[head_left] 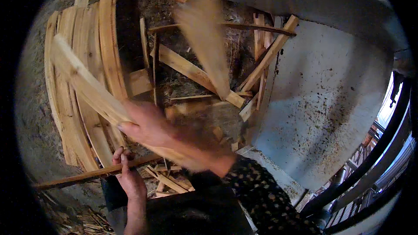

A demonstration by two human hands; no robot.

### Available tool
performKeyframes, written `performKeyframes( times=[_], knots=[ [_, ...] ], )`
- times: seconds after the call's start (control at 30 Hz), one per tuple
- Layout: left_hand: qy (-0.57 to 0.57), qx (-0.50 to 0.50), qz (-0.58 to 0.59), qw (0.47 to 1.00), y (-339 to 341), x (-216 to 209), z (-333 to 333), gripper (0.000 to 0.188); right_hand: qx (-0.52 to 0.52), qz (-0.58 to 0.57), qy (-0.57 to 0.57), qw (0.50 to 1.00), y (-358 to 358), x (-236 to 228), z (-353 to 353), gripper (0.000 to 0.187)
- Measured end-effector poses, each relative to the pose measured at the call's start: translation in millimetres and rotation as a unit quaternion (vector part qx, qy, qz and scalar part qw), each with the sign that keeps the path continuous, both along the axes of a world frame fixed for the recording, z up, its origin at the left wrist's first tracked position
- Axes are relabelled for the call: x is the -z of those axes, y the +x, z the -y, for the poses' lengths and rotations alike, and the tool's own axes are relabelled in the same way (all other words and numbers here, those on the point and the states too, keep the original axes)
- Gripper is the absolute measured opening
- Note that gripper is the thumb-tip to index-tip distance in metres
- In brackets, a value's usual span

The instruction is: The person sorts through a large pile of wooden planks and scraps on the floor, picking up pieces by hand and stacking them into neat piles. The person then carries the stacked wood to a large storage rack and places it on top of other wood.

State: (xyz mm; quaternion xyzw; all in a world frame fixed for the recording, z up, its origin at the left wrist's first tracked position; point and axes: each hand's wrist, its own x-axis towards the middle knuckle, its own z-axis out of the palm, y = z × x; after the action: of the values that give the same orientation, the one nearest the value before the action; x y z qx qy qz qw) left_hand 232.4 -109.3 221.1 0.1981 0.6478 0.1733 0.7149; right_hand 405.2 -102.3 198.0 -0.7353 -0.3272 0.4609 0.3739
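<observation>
My right hand (pixel 152 124), blurred by motion, is closed round a pale wooden board (pixel 93 82). This board slants over a stack of long wooden boards (pixel 69 117) on the left, and its near end passes under my right forearm. My left hand (pixel 130 178) is lower down, its fingers closed on a thin, dark-edged wooden strip (pixel 78 176) that stretches out to the left. Ahead of my right hand a blurred wooden plank (pixel 204 43) stands tilted, with no hand on it; whether it touches anything I cannot tell.
Loose boards (pixel 187 67) lie criss-cross on the dirt ground at the far middle. A large rusty, pale metal panel (pixel 322 104) rises on the right. Short wood offcuts (pixel 167 180) lie near my left hand, and splinters (pixel 85 222) cover the ground at lower left.
</observation>
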Motion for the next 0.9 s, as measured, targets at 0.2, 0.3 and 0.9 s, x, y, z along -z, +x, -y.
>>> performKeyframes(
  times=[0.2,0.3,0.9],
  knots=[
    [-0.076,-0.073,-0.009,0.994,-9.3,-9.8,-29.9,0.019,0.039,-0.093,-0.035,0.994,-43.3,4.4,-44.1,0.03],
    [-0.13,-0.053,-0.039,0.989,-25.6,3.9,-26.7,0.023,0.113,-0.07,0.023,0.991,-39.7,31.6,19.9,0.027],
    [-0.151,-0.007,0.017,0.988,-7.5,-10.9,-31.3,0.022,-0.004,0.249,-0.433,0.866,92.2,42.4,149.8,0.074]
  ],
)
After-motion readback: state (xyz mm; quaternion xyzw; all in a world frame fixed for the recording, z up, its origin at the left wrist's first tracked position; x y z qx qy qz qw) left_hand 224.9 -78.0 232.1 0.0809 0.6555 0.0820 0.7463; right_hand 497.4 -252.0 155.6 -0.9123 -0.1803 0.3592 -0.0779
